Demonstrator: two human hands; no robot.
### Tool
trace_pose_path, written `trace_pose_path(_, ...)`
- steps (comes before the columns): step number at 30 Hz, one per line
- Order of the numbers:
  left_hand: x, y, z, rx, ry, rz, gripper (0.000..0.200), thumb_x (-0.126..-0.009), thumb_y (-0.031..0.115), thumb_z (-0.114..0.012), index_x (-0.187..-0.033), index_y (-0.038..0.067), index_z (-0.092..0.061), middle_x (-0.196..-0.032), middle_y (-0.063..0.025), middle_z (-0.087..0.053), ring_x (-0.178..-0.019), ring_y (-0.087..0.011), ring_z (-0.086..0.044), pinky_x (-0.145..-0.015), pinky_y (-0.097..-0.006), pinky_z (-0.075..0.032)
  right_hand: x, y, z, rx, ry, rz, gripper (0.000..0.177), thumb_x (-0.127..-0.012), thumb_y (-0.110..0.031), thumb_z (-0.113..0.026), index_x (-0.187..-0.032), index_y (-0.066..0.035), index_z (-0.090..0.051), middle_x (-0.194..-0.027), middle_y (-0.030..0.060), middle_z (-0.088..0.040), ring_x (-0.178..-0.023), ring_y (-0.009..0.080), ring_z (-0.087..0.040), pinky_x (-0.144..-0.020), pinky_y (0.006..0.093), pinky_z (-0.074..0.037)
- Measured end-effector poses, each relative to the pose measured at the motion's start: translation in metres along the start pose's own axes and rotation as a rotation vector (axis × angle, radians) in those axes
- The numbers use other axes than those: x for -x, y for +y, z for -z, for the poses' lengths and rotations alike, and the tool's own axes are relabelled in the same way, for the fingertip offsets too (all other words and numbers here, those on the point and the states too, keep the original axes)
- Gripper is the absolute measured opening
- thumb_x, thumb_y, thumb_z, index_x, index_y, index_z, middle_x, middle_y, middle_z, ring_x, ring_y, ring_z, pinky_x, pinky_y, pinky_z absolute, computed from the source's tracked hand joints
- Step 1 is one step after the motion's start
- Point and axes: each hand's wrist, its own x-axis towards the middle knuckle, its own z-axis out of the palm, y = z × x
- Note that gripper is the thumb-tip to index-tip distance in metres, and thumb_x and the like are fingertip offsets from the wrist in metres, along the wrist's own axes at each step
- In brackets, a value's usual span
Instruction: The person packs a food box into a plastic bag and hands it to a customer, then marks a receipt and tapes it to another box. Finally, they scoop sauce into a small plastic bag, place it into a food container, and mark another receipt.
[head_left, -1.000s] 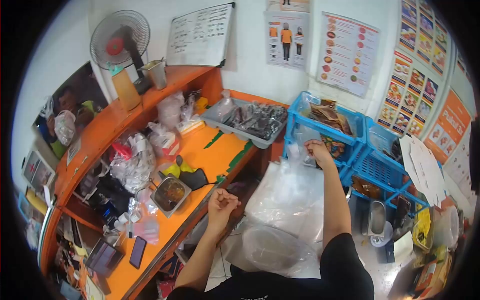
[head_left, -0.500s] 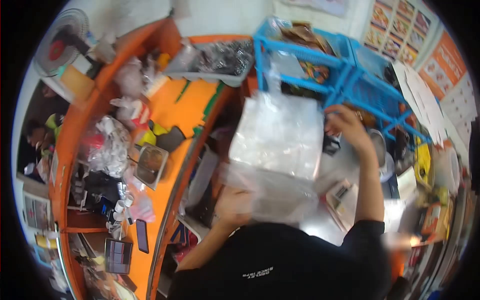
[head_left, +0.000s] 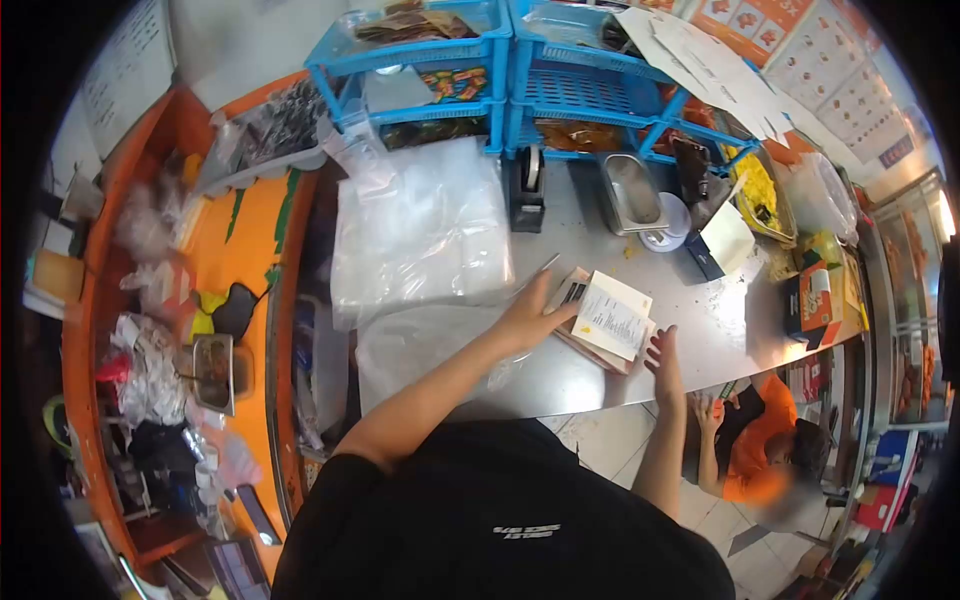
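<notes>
A small order pad (head_left: 615,318) lies open on the steel table, its white page covered in print or writing. My left hand (head_left: 535,318) is at the pad's left edge, fingertips touching it. A thin grey stick like a pen (head_left: 548,262) juts up from between its fingers. My right hand (head_left: 665,365) is open with fingers spread, close by the pad's lower right corner and holding nothing. Left of the pad is a stack of clear plastic bags (head_left: 420,235), and a loose clear sheet (head_left: 420,350) lies under my left forearm.
A black tape dispenser (head_left: 528,195), a steel container (head_left: 632,195) and a round white scale (head_left: 665,222) stand behind the pad. Blue racks (head_left: 500,100) line the back. A person in an orange shirt (head_left: 760,440) is low at the right. An orange counter (head_left: 225,250) runs along the left.
The view has turned right. My left hand has left the plastic bags for the order pad. My right hand has come down from near the blue racks to beside the pad.
</notes>
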Motion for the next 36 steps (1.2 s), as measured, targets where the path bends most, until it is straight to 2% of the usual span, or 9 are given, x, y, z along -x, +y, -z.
trace_pose_path(2,-0.040,-0.020,-0.033,0.436,-0.407,0.359,0.085,-0.079,0.054,-0.060,-0.130,-0.010,-0.035,-0.127,-0.0290,-0.046,-0.119,-0.0351,-0.047,-0.099,-0.0371,-0.038,0.000,0.018,-0.031,-0.209,-0.013,0.126,0.083,-0.088,-0.065,-0.037,-0.135,0.002,-0.034,-0.139,0.0165,-0.038,-0.120,0.0276,-0.045,-0.100,0.0405,-0.035)
trace_pose_path(6,-0.017,0.024,0.002,0.094,-0.195,0.215,0.080,-0.077,0.041,-0.067,-0.131,-0.008,-0.034,-0.123,-0.0263,-0.050,-0.113,-0.0352,-0.050,-0.098,-0.0367,-0.038,0.050,-0.046,-0.061,-0.433,-0.083,0.143,0.067,-0.090,-0.045,-0.050,-0.136,-0.001,-0.031,-0.132,0.0105,-0.044,-0.116,0.0239,-0.050,-0.091,0.0383,-0.048)
trace_pose_path(11,0.077,0.108,0.147,-0.101,0.083,0.010,0.086,-0.072,0.040,-0.072,-0.130,-0.009,-0.032,-0.122,-0.0290,-0.048,-0.116,-0.0348,-0.049,-0.097,-0.0372,-0.039,0.109,-0.112,-0.108,-0.299,-0.446,0.416,0.060,-0.088,-0.022,-0.054,-0.136,0.002,-0.028,-0.129,0.0163,-0.043,-0.118,0.0229,-0.043,-0.101,0.0339,-0.033)
trace_pose_path(15,0.148,0.089,0.208,-0.095,0.088,0.282,0.081,-0.075,0.032,-0.072,-0.131,-0.010,-0.030,-0.121,-0.0263,-0.049,-0.117,-0.0316,-0.048,-0.097,-0.0361,-0.038,0.133,-0.103,-0.182,-0.190,-0.777,0.301,0.068,-0.088,-0.027,-0.057,-0.137,0.007,-0.023,-0.136,0.0220,-0.036,-0.128,0.0266,-0.034,-0.106,0.0336,-0.025)
trace_pose_path(24,0.191,-0.044,0.175,0.071,0.427,0.576,0.060,-0.079,0.041,-0.066,-0.115,-0.005,-0.050,-0.105,-0.0219,-0.056,-0.097,-0.0345,-0.056,-0.090,-0.0387,-0.042,0.093,-0.049,-0.182,0.426,-0.527,0.635,0.050,-0.081,-0.027,-0.063,-0.115,0.007,-0.048,-0.113,0.0258,-0.052,-0.103,0.0347,-0.054,-0.088,0.0388,-0.043)
trace_pose_path(26,0.187,-0.080,0.159,-0.271,0.538,0.497,0.051,-0.079,0.038,-0.066,-0.107,-0.003,-0.054,-0.105,-0.0198,-0.055,-0.094,-0.0322,-0.054,-0.087,-0.0379,-0.042,0.067,-0.033,-0.188,0.501,0.052,0.922,0.033,-0.079,-0.021,-0.062,-0.099,0.005,-0.058,-0.094,0.0204,-0.059,-0.086,0.0320,-0.060,-0.076,0.0387,-0.048)
trace_pose_path(30,0.166,-0.093,0.153,-0.260,0.653,0.293,0.026,-0.078,0.018,-0.067,-0.087,-0.002,-0.054,-0.109,-0.0160,-0.050,-0.095,-0.0275,-0.049,-0.082,-0.0317,-0.040,0.033,-0.019,-0.200,0.387,-0.350,0.513,0.022,-0.078,-0.013,-0.060,-0.094,0.001,-0.056,-0.074,0.0113,-0.058,-0.067,0.0226,-0.056,-0.068,0.0323,-0.047)
trace_pose_path(33,0.187,-0.074,0.138,-0.072,0.743,0.074,0.024,-0.077,0.011,-0.067,-0.087,-0.001,-0.049,-0.100,-0.0149,-0.050,-0.096,-0.0260,-0.051,-0.085,-0.0308,-0.039,0.080,-0.022,-0.192,0.136,-0.140,0.877,0.020,-0.079,-0.014,-0.061,-0.091,0.001,-0.055,-0.066,0.0083,-0.054,-0.061,0.0175,-0.052,-0.060,0.0302,-0.043)
trace_pose_path(36,0.202,-0.123,0.112,0.385,0.780,0.229,0.025,-0.076,0.010,-0.068,-0.090,-0.002,-0.051,-0.095,-0.0123,-0.057,-0.089,-0.0205,-0.056,-0.077,-0.0326,-0.044,0.052,0.010,-0.193,0.169,-0.316,0.718,0.019,-0.079,-0.016,-0.064,-0.084,0.000,-0.054,-0.057,0.0056,-0.053,-0.050,0.0167,-0.049,-0.050,0.0319,-0.040)
